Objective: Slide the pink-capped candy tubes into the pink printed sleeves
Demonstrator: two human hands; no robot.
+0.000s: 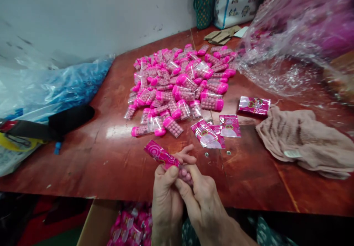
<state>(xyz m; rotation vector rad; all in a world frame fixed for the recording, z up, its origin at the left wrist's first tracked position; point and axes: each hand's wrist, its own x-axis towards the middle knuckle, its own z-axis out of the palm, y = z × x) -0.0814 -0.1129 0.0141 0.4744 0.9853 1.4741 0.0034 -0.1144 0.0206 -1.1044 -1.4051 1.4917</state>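
Note:
Near the table's front edge, my left hand (166, 198) pinches a shiny magenta printed sleeve (160, 153) between thumb and fingers. My right hand (205, 192) grips a small clear container of pink candy balls (186, 176), its thumb and index finger around it. The container meets the sleeve's near end; fingers hide how far one is inside the other. Beyond my hands lies a heap of similar candy containers (173, 87) with bright pink caps. Several flat magenta sleeves (230, 126) rest to the right of the heap, by a thicker stack of sleeves (253, 105).
A pinkish cloth (306, 141) lies at the right, with clear plastic wrap (279, 65) behind it. At the left are a blue-filled plastic bag (74, 82) and a black-and-yellow object (35, 130). Below the table edge, a cardboard box (96, 220) holds pink packs.

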